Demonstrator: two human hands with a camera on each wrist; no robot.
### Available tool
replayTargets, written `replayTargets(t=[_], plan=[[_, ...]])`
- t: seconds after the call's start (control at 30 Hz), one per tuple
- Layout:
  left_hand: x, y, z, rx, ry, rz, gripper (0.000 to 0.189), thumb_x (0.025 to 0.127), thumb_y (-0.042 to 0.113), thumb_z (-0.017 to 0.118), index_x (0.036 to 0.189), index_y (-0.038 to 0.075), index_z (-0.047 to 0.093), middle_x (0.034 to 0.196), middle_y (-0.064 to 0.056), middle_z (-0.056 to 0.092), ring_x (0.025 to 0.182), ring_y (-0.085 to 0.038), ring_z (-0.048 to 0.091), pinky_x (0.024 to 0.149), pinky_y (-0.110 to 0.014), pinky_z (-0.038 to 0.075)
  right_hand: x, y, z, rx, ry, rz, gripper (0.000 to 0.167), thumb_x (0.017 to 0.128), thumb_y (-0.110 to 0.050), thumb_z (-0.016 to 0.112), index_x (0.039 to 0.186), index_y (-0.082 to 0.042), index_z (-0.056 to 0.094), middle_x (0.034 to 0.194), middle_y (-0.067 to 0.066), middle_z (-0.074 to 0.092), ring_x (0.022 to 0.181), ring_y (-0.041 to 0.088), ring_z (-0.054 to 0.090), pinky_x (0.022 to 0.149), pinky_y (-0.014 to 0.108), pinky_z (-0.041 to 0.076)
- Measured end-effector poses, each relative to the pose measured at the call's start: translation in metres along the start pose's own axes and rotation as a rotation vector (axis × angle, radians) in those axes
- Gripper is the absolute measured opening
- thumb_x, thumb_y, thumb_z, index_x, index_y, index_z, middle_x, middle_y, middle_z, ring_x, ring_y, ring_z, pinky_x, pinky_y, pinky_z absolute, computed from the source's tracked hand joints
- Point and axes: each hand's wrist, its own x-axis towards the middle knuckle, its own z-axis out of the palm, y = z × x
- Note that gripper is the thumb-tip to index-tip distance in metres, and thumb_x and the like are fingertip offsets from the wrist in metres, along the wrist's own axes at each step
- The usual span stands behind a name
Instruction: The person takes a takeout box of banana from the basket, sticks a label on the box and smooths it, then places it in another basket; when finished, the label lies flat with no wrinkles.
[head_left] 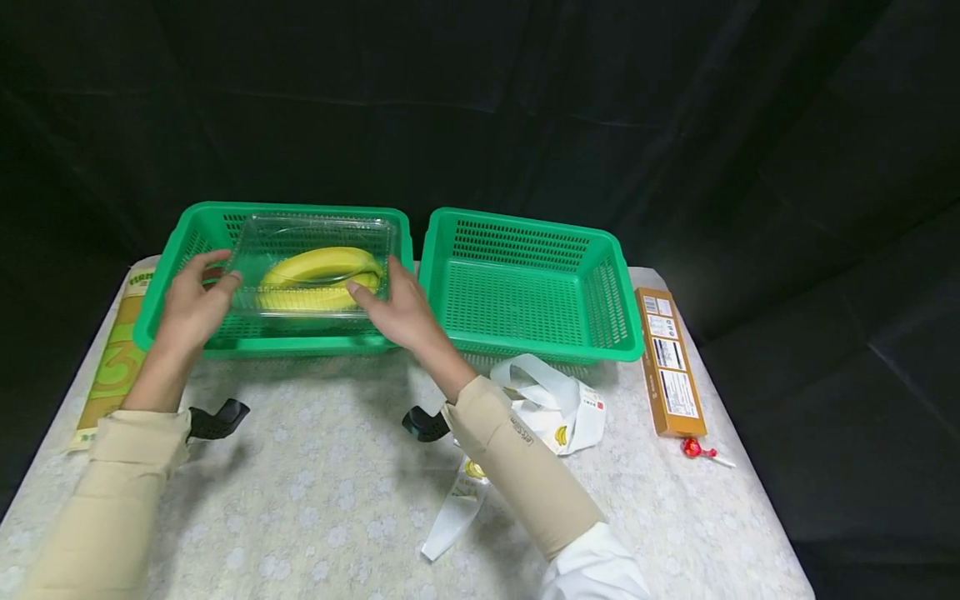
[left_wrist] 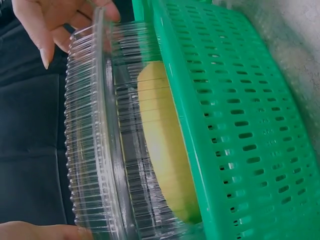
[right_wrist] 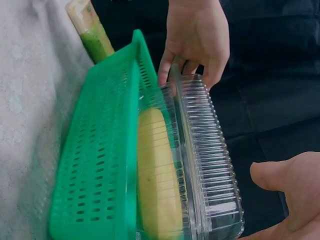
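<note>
Both hands hold a clear plastic clamshell container with yellow bananas in it, tilted over the left green basket. My left hand grips its left end, and the right wrist view shows those fingers around the rim. At the opposite end, my right hand grips the side, its thumb lying over the lid in the head view. From the left wrist view, the container's ribbed edge rises above the basket wall, and its lower part is hidden behind that wall.
A second green basket stands just to the right. In front of it lies a crumpled white wrapper with banana pictures. Farther right are an orange-brown box and a red lollipop. A green-and-brown packet lies along the left edge.
</note>
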Motion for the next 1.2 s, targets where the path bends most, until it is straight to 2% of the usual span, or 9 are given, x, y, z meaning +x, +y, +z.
replayTargets(t=[0.23, 0.33, 0.43, 0.6, 0.7, 0.83, 0.93, 1.07, 1.2], plan=[[-0.010, 0.005, 0.000, -0.011, 0.029, 0.042, 0.057, 0.107, 0.031, 0.038, 0.158, 0.009, 0.029, 0.158, -0.026, 0.033, 0.141, -0.048, 0.037, 0.107, -0.061, 0.038, -0.014, -0.003, -0.008, -0.015, 0.008, -0.026, 0.082, 0.101, -0.046, 0.055, 0.162, -0.011, 0.012, 0.169, 0.011, 0.015, 0.158, 0.028, 0.012, 0.126, 0.054, 0.022], [-0.013, 0.005, 0.000, -0.008, 0.035, 0.054, 0.056, 0.107, 0.031, 0.038, 0.158, 0.009, 0.030, 0.157, -0.026, 0.034, 0.140, -0.047, 0.038, 0.103, -0.058, 0.040, -0.018, -0.003, -0.009, -0.017, 0.015, -0.031, 0.083, 0.100, -0.047, 0.055, 0.162, -0.012, 0.013, 0.169, 0.011, 0.016, 0.158, 0.028, 0.012, 0.127, 0.054, 0.021], [-0.017, 0.003, 0.001, 0.001, 0.035, 0.064, 0.055, 0.107, 0.030, 0.038, 0.157, 0.008, 0.030, 0.155, -0.027, 0.036, 0.138, -0.046, 0.040, 0.094, -0.046, 0.043, -0.023, -0.002, -0.011, -0.023, 0.016, -0.038, 0.082, 0.100, -0.046, 0.056, 0.162, -0.013, 0.013, 0.169, 0.010, 0.017, 0.158, 0.029, 0.012, 0.126, 0.056, 0.021], [-0.023, 0.000, 0.004, -0.005, 0.042, 0.067, 0.055, 0.107, 0.027, 0.040, 0.157, 0.007, 0.031, 0.153, -0.028, 0.038, 0.135, -0.044, 0.043, 0.082, -0.025, 0.038, -0.027, 0.000, -0.012, -0.054, 0.017, -0.067, 0.081, 0.101, -0.045, 0.055, 0.162, -0.012, 0.014, 0.169, 0.012, 0.017, 0.158, 0.030, 0.012, 0.126, 0.057, 0.021], [-0.026, -0.001, 0.004, -0.026, 0.049, 0.067, 0.055, 0.106, 0.026, 0.041, 0.157, 0.007, 0.031, 0.153, -0.028, 0.038, 0.136, -0.044, 0.043, 0.083, -0.025, 0.039, -0.029, 0.000, -0.012, -0.052, 0.022, -0.083, 0.081, 0.101, -0.045, 0.055, 0.162, -0.013, 0.015, 0.169, 0.012, 0.017, 0.158, 0.031, 0.011, 0.126, 0.058, 0.020], [-0.030, 0.001, 0.002, -0.049, 0.056, 0.069, 0.055, 0.106, 0.026, 0.040, 0.157, 0.008, 0.031, 0.155, -0.026, 0.036, 0.138, -0.044, 0.039, 0.090, -0.032, 0.040, -0.032, 0.001, -0.013, -0.043, 0.017, -0.089, 0.081, 0.100, -0.045, 0.056, 0.163, -0.014, 0.014, 0.169, 0.013, 0.015, 0.158, 0.031, 0.009, 0.126, 0.059, 0.019], [-0.032, 0.002, 0.001, -0.062, 0.061, 0.072, 0.054, 0.107, 0.027, 0.039, 0.157, 0.008, 0.031, 0.156, -0.025, 0.035, 0.138, -0.042, 0.039, 0.089, -0.027, 0.041, -0.035, 0.001, -0.014, -0.046, 0.007, -0.092, 0.081, 0.100, -0.046, 0.056, 0.163, -0.015, 0.014, 0.170, 0.014, 0.013, 0.158, 0.031, 0.008, 0.126, 0.059, 0.018], [-0.035, 0.003, -0.002, -0.069, 0.065, 0.074, 0.054, 0.107, 0.028, 0.039, 0.157, 0.009, 0.031, 0.156, -0.024, 0.035, 0.134, -0.038, 0.041, 0.081, -0.016, 0.039, -0.039, 0.001, -0.015, -0.049, -0.008, -0.094, 0.082, 0.100, -0.048, 0.055, 0.163, -0.016, 0.013, 0.170, 0.013, 0.013, 0.158, 0.030, 0.012, 0.125, 0.058, 0.021], [-0.039, 0.004, -0.003, -0.064, 0.067, 0.084, 0.054, 0.107, 0.028, 0.039, 0.157, 0.009, 0.032, 0.155, -0.024, 0.034, 0.130, -0.035, 0.042, 0.080, -0.017, 0.039, -0.043, 0.001, -0.015, -0.043, -0.017, -0.094, 0.084, 0.100, -0.049, 0.056, 0.163, -0.016, 0.012, 0.170, 0.012, 0.012, 0.156, 0.032, 0.017, 0.124, 0.059, 0.024]])
